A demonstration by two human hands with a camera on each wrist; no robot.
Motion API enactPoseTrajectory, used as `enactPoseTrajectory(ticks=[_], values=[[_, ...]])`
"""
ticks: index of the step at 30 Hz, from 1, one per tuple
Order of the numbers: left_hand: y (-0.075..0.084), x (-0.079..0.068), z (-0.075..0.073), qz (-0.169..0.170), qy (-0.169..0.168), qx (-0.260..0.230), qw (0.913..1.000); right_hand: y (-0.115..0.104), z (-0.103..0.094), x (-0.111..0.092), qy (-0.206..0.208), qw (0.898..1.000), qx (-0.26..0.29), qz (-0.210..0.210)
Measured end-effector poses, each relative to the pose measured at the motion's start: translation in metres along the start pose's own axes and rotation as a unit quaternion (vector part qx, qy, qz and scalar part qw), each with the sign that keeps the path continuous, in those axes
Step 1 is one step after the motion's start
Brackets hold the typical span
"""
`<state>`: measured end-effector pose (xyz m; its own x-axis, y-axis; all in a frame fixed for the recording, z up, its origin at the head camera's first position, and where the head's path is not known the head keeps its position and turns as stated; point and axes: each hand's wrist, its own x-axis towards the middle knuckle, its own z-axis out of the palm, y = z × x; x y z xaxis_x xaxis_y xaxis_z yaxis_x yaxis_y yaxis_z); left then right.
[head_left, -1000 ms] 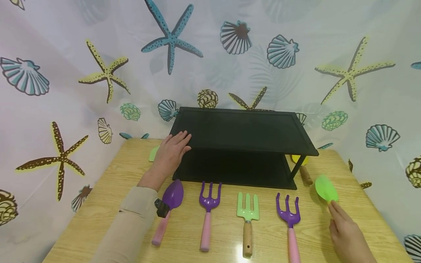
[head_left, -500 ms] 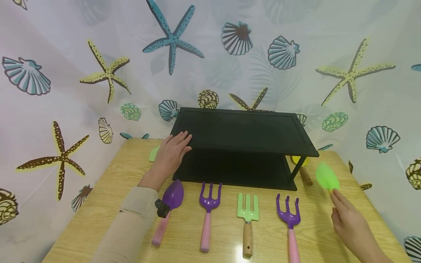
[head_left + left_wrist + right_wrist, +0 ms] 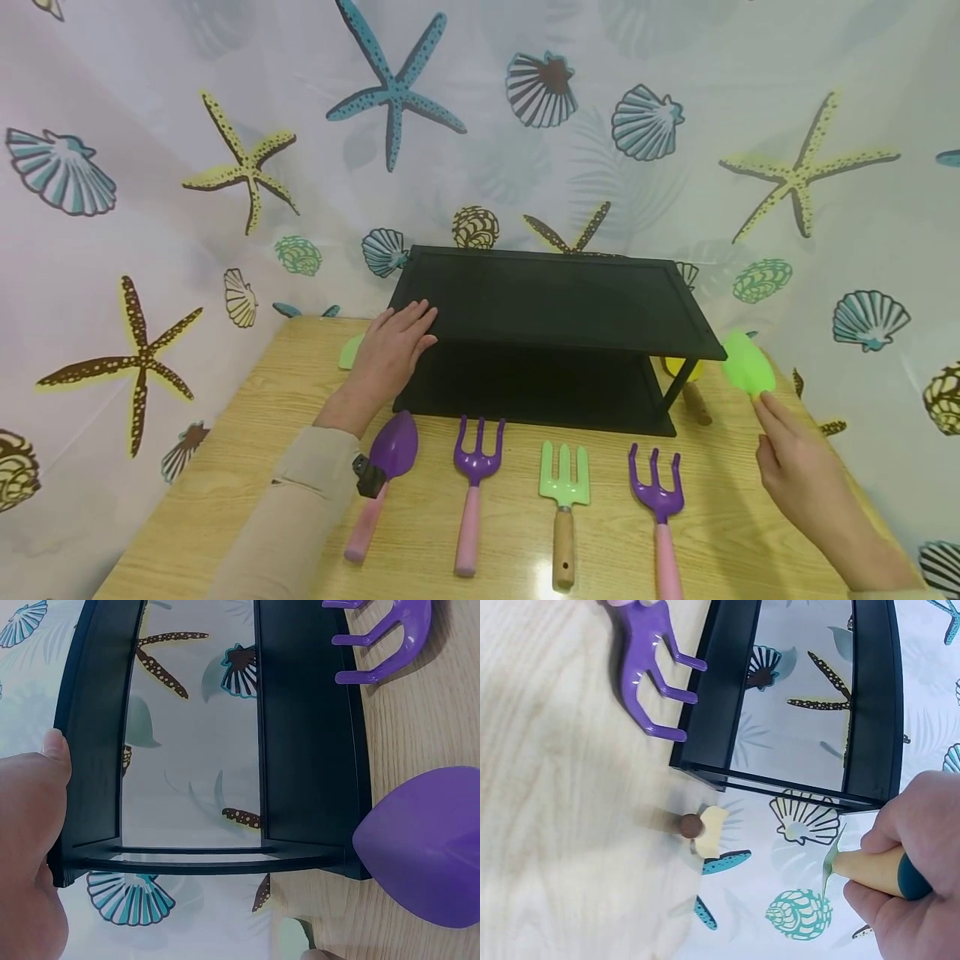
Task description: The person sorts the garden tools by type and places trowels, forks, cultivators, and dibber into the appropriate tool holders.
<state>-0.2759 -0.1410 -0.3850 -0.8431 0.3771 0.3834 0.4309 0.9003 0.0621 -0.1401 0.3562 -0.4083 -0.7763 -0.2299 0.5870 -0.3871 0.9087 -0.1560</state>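
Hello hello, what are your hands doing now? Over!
Left hand flat on the black shelf. Right hand gripping the green trowel, lifted beside the shelf's right end. Nothing between them.

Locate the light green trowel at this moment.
In the head view the light green trowel is off the table, held by the right hand at the right end of the black shelf, just above a yellow tool.

Wooden table (image 3: 225, 467) against perhaps fabric seashell-and-starfish backdrop (image 3: 150, 125)

head cam looks down frontally; both wrist cams close, sharing black shelf (image 3: 555, 300).
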Motion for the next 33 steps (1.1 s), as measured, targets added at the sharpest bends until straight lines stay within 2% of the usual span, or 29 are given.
enactPoseTrajectory(ticks=[12, 22, 29, 33], values=[[0.000, 0.000, -0.001, -0.007, -0.013, 0.005, 0.9999, 0.001, -0.007, 0.033, 0.017, 0.999, -0.017, -0.032], [0.000, 0.001, -0.001, -0.008, -0.014, -0.001, 0.9999, -0.007, -0.013, 0.066, -0.030, 0.999, -0.019, -0.019], [0.000, 0.000, 0.000, -0.006, -0.007, -0.004, 0.9999, -0.020, -0.006, 0.090, -0.041, 0.998, -0.020, -0.040], [0.000, -0.001, 0.000, -0.005, -0.006, -0.004, 1.0000, -0.028, -0.002, 0.102, -0.068, 0.997, -0.021, -0.036]])
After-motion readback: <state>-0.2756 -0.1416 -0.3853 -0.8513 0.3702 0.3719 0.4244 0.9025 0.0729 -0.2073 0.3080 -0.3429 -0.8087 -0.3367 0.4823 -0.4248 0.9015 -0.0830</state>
